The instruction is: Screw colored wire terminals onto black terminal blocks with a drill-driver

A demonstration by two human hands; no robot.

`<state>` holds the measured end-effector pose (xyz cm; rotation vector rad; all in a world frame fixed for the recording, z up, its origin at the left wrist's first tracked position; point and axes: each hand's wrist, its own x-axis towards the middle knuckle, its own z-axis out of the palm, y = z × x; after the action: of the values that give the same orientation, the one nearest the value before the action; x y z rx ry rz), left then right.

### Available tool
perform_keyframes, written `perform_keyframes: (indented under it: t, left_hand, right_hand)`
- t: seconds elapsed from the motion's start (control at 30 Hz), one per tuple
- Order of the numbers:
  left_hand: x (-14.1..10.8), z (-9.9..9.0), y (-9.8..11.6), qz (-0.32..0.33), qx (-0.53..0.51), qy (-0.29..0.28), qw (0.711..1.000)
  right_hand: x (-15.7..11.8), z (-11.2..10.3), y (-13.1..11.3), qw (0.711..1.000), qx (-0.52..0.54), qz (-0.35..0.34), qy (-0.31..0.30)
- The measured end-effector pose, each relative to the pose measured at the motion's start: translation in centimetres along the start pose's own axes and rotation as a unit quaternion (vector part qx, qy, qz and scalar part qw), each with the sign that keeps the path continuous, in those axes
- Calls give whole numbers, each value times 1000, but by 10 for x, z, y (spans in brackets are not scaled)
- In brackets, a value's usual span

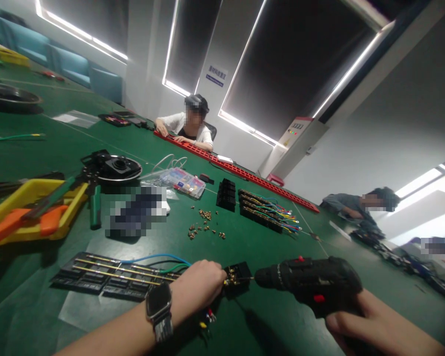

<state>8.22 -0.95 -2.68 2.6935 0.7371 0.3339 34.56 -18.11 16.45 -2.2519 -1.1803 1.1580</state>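
My right hand (359, 321) is wrapped round the grip of a black cordless drill (315, 282), whose bit points left at a black terminal block (241, 279) with brass screws. My left hand (203, 282), with a watch (159, 306) on its wrist, is closed at the left side of that block; its fingertips are mostly hidden. Left of it lies a row of black blocks (107, 279) with long brass bars, and blue and green wires (159, 258) run over them. Small red and yellow wire ends (205, 321) show below my left hand.
Loose brass screws (205, 215), wired block assemblies (261, 212), black blocks (227, 194) and a parts box (185, 182) lie ahead. A yellow tray (72, 217) with tools stands left. Two people (193, 123) sit at the far side and right, beyond a red rail (244, 173).
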Motion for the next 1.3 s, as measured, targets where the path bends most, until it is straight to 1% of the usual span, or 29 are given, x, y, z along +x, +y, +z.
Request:
perform_keyframes:
  t: [0.2,0.4,0.53,0.6,0.73,1.0,1.07,1.17,1.23,1.3]
  left_hand:
    - [0,3,-1,13,2,16,1000]
    - [-2,-2,0,25,8,8,1000]
    - [-1,-4,0,30,11,7,999]
    - [-1,-3,0,31,9,9,999]
    - [0,-2,1,26,6,9,1000]
    - [0,0,1,15,-9,13,1000]
    - [0,1,2,8,-14,16,1000]
    - [0,-1,3,-4,-21,11,1000]
    - [-1,-3,4,-9,-25,8,1000]
    - [-1,-5,5,-10,-28,6,1000]
  right_hand:
    - [-1,-2,-5,999,-32,7,-24]
    - [-4,3,-13,999,-38,2,-10]
    - [-5,4,-18,998,-64,-9,-19]
    - [-7,4,-20,997,-70,-6,-13]
    - [-8,5,-20,998,-56,-10,8]
    - [-7,5,-17,998,-57,-24,3]
    - [-8,4,-18,998,-66,-20,6]
    - [-9,2,-20,995,-95,-13,-8]
    - [-10,2,-20,994,-109,-19,-16]
    - [-10,2,-19,993,-111,-30,-8]
